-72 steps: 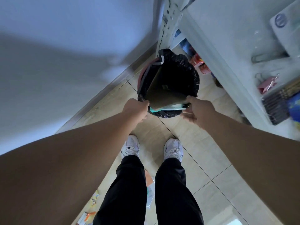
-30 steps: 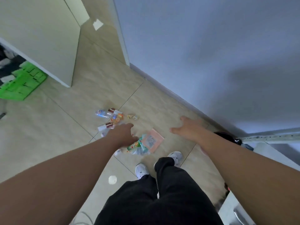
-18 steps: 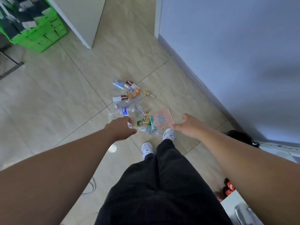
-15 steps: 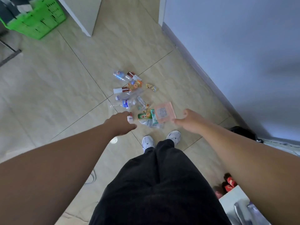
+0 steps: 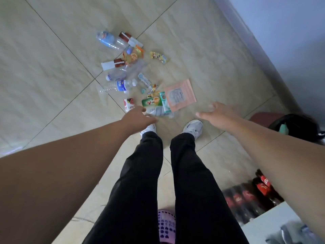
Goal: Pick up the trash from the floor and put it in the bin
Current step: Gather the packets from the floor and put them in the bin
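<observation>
A pile of trash lies on the tiled floor just ahead of my feet: clear plastic bottles (image 5: 117, 85), a pink flat packet (image 5: 180, 95), a green snack wrapper (image 5: 151, 102), a small red-and-white can (image 5: 128, 104) and several other wrappers. My left hand (image 5: 139, 118) hangs above the near edge of the pile, fingers loosely curled, holding nothing. My right hand (image 5: 217, 114) is spread flat to the right of the pink packet, empty. The bin (image 5: 297, 126) with its black liner stands at the right, by the wall.
A grey wall with a skirting board (image 5: 253, 41) runs along the right. Dark soda bottles (image 5: 251, 196) stand on the floor at lower right beside a white surface (image 5: 270, 226). A purple perforated basket (image 5: 166, 226) sits behind my legs.
I have turned from the bin to the trash pile. The view has closed in on the pile, and both empty hands have lowered towards it.
</observation>
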The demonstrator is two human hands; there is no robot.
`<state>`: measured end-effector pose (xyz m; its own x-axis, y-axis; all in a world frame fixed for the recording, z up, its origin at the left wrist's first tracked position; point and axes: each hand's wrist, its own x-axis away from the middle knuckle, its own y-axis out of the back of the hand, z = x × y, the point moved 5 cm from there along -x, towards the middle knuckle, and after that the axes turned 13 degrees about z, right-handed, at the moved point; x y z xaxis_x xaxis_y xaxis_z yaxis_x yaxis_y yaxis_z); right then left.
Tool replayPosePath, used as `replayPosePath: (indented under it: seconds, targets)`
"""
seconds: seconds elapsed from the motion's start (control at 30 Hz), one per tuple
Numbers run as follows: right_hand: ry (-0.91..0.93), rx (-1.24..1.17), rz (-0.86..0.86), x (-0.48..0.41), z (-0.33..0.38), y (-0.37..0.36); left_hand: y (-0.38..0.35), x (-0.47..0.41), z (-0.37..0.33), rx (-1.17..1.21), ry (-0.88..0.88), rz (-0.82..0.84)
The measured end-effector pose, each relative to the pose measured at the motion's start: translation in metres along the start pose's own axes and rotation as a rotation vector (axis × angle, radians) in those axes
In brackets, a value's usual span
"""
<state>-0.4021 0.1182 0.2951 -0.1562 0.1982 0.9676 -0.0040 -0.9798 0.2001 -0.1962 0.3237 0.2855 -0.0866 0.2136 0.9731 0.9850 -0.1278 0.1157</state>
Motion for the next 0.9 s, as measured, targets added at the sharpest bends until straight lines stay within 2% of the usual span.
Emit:
replayPosePath:
  seconds: [0.2,0.43,0.67,0.9]
  targets:
    - [-0.021,-0.113,-0.036,-0.111,-0.021,-0.027,-0.008,-0.119,0.015,0.138,0.026,0.0]
    - [0.091,-0.008,-0.012,-0.228,-0.013,-0.059,-0.031,-0.233,0.052,0.513,0.145,-0.017]
    - [0.141,-0.021,-0.033,-0.331,0.014,-0.072,-0.042,-0.326,0.086,0.655,0.196,-0.136]
    - [0.211,0.071,0.171,-0.362,0.027,-0.13,-0.052,-0.363,0.084,0.748,0.271,-0.167]
